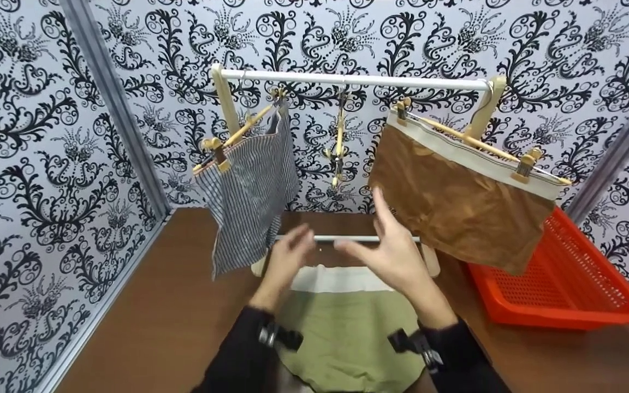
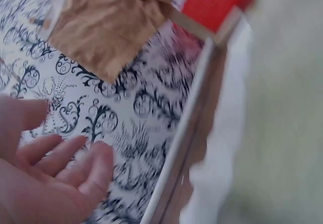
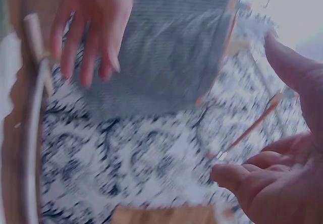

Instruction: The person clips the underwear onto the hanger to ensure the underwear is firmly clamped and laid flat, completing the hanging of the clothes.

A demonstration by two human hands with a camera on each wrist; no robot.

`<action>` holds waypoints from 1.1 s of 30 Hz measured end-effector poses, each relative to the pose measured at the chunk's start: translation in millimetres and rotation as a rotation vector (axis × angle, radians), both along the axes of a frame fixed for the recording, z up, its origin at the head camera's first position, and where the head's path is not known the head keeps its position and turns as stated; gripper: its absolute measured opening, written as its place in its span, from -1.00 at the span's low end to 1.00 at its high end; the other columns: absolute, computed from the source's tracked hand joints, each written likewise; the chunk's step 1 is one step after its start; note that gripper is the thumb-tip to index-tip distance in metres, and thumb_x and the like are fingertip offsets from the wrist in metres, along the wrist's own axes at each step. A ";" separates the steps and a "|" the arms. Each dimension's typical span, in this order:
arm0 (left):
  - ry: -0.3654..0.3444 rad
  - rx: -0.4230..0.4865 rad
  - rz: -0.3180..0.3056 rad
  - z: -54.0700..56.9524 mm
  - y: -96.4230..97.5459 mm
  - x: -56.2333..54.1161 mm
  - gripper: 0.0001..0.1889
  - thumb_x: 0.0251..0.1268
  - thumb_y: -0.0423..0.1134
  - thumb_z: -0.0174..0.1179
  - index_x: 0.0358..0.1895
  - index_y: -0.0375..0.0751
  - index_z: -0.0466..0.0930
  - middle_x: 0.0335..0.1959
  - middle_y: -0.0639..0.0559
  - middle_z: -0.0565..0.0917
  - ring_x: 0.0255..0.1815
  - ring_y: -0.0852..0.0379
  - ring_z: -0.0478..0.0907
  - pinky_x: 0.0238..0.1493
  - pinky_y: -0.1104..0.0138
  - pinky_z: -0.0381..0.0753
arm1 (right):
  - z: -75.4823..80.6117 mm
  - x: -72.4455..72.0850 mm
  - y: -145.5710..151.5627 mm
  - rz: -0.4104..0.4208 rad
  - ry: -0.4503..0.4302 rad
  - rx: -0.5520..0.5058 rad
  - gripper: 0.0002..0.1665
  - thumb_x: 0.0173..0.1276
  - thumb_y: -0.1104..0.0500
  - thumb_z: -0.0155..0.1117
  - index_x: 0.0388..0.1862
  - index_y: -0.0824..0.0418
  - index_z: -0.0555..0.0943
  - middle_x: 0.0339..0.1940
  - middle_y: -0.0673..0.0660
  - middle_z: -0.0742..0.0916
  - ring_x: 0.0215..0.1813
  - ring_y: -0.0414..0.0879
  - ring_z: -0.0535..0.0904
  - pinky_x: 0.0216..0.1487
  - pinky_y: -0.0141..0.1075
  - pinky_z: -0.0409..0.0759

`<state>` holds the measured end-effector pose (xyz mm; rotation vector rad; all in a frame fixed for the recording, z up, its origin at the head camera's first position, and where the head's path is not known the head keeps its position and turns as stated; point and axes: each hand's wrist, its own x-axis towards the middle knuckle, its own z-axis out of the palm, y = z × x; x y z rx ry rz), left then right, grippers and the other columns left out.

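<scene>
With the right hand [image 1: 396, 256] raised so near the brown garment [image 1: 451, 191], a careless sweep could set that cloth swinging, or jostle the bare clip hanger [image 1: 340, 136]. Both hands are empty and apart, forearms stretched forward; the right's forefinger points up, its thumb toward the left hand [image 1: 291, 254], whose fingers bend loosely. Below, the white-waisted green garment [image 1: 347, 333] lies spread on the brown table [image 1: 150, 311].

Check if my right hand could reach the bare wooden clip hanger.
Likely yes: the right hand looks empty, and the hanger hangs between the grey striped cloth garment and the brown cloth garment, with nothing visibly in front.
</scene>
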<state>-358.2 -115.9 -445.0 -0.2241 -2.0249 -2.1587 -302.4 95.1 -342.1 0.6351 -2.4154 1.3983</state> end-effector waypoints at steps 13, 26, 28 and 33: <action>-0.138 0.327 -0.095 89.5 23.5 -61.4 -0.52 0.62 -0.11 0.02 0.42 -0.31 0.38 0.29 -0.24 0.56 0.00 0.05 0.66 -0.09 0.30 0.64 | 49.3 -7.8 -45.3 -0.032 0.089 -0.225 0.25 0.18 -0.17 0.55 0.62 0.27 0.08 0.60 0.21 0.22 0.54 0.01 0.25 0.44 -0.32 0.27; -0.093 0.409 -0.136 131.7 37.7 -70.3 -0.58 0.61 -0.13 -0.01 0.34 -0.27 0.49 0.07 -0.09 0.60 -0.08 0.05 0.61 -0.09 0.29 0.62 | 53.8 -13.0 -44.8 -0.037 0.127 -0.349 0.13 0.21 -0.10 0.54 0.56 0.35 0.19 0.52 0.28 0.35 0.50 -0.02 0.33 0.37 -0.32 0.38; -0.097 0.398 -0.127 136.6 39.9 -69.7 -0.58 0.61 -0.12 0.00 0.37 -0.22 0.49 0.17 -0.09 0.61 0.04 0.01 0.62 0.01 0.24 0.62 | 54.5 -13.3 -42.4 -0.032 0.136 -0.372 0.09 0.24 -0.07 0.53 0.55 0.36 0.21 0.51 0.28 0.36 0.49 -0.01 0.34 0.37 -0.29 0.38; -0.049 0.361 -0.157 148.2 46.1 -66.7 -0.56 0.64 -0.12 -0.05 0.42 -0.21 0.44 0.29 -0.17 0.55 0.20 -0.11 0.57 0.02 0.25 0.56 | 55.7 -10.6 -39.6 0.000 0.140 -0.410 0.01 0.27 0.02 0.53 0.52 0.39 0.25 0.49 0.30 0.39 0.48 -0.04 0.36 0.35 -0.36 0.39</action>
